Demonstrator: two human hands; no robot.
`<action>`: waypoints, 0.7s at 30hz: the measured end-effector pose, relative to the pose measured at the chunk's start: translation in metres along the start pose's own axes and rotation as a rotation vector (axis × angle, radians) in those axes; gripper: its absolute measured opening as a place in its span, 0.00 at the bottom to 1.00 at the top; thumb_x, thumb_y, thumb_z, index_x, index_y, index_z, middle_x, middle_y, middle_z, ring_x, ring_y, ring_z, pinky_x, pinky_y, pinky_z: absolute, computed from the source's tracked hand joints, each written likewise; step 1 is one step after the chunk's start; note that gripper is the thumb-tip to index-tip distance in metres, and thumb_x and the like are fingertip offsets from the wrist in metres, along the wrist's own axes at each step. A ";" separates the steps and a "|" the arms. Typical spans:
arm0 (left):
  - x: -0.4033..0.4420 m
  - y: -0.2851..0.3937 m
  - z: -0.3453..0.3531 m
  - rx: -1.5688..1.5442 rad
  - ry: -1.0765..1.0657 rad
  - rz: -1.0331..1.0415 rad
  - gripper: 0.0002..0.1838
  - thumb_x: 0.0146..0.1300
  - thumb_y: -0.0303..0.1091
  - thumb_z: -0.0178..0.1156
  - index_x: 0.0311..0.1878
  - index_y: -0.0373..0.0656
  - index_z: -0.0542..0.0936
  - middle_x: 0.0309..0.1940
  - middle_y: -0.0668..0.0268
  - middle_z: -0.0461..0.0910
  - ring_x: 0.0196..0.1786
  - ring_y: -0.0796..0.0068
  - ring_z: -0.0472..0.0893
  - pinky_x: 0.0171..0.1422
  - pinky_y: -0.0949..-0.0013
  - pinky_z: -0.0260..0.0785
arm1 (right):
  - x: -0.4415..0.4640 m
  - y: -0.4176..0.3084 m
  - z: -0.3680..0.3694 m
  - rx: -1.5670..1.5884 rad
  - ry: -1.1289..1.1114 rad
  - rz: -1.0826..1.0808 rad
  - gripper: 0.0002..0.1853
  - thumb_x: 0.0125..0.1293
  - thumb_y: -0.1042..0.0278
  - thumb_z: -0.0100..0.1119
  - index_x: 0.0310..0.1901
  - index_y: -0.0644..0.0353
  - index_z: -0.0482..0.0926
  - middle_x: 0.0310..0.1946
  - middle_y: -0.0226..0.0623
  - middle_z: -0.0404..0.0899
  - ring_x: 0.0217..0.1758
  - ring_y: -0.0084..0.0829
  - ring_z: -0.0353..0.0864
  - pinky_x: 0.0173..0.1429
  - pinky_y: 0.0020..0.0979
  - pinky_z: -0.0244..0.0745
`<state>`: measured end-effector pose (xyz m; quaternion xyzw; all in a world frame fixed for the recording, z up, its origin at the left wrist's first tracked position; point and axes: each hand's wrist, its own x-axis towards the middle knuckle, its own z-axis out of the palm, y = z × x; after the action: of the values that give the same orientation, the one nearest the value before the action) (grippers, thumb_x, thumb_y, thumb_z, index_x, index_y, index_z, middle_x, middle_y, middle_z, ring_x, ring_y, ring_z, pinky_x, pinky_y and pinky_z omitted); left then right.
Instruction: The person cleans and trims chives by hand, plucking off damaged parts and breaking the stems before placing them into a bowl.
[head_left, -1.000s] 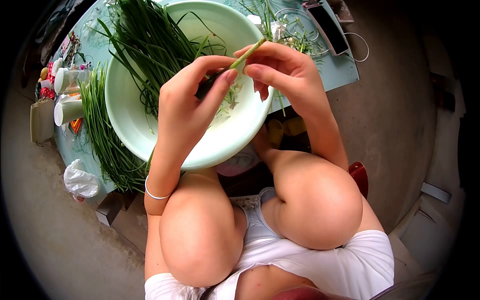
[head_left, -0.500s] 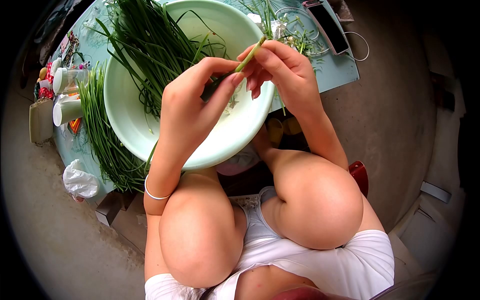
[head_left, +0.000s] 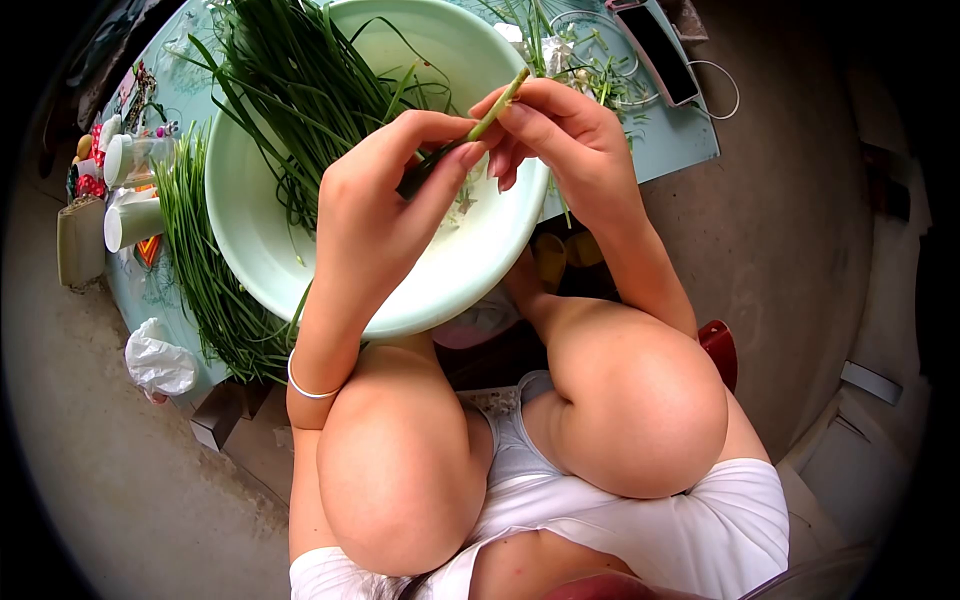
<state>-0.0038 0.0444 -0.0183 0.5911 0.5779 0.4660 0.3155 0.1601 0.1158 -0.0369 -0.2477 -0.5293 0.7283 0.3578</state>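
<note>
Operating through the head view, I logged the hazards in order of distance. Bare knees (head_left: 400, 460) stood just short of a pale green basin (head_left: 440, 318); a knee raised against its near rim could, in my judgement, have shifted it. Over the basin, the left hand (head_left: 385, 195) had thumb and index fingers clamped on a green stalk (head_left: 488, 122). The right hand (head_left: 585, 150) had its thumb and index fingers closed across the same stalk, near the upper end. I judged that excess pinch or a sideways pull might crush or snap the stalk, and that a slack left hold might drop it into the basin. Inside, a large bundle of leaves (head_left: 300, 90) spread over the far left rim; contact from the left hand could have dragged strands out. On the desk (head_left: 680, 155), a second bundle (head_left: 215, 280) lay just beside the basin, exposed to any basin shift. Farther off, cut scraps (head_left: 603, 88) lay near a phone (head_left: 652, 55); a snagged white cable (head_left: 737, 95) might disturb both.
</note>
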 end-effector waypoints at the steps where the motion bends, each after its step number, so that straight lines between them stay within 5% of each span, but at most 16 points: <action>1: 0.000 0.000 0.000 0.000 0.000 -0.001 0.06 0.57 0.27 0.62 0.38 0.40 0.80 0.25 0.64 0.79 0.23 0.77 0.74 0.27 0.76 0.64 | 0.000 0.000 -0.001 0.012 -0.004 0.009 0.12 0.69 0.68 0.50 0.45 0.68 0.77 0.32 0.36 0.80 0.29 0.21 0.79 0.33 0.23 0.78; 14: 0.001 0.001 0.000 0.096 0.003 0.020 0.06 0.56 0.28 0.63 0.37 0.40 0.79 0.27 0.64 0.80 0.26 0.74 0.78 0.29 0.75 0.68 | 0.000 -0.003 -0.001 -0.083 0.081 -0.015 0.10 0.65 0.73 0.54 0.46 0.69 0.75 0.29 0.40 0.80 0.26 0.24 0.79 0.30 0.23 0.76; 21: 0.001 0.002 0.000 0.123 -0.031 0.030 0.06 0.56 0.28 0.63 0.36 0.39 0.79 0.28 0.63 0.80 0.29 0.73 0.79 0.29 0.74 0.69 | 0.000 -0.004 -0.007 -0.158 0.069 -0.061 0.12 0.70 0.67 0.49 0.40 0.69 0.77 0.27 0.41 0.81 0.25 0.26 0.81 0.30 0.23 0.76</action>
<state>-0.0036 0.0448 -0.0166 0.6249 0.5917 0.4250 0.2806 0.1664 0.1209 -0.0352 -0.2838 -0.5797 0.6642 0.3773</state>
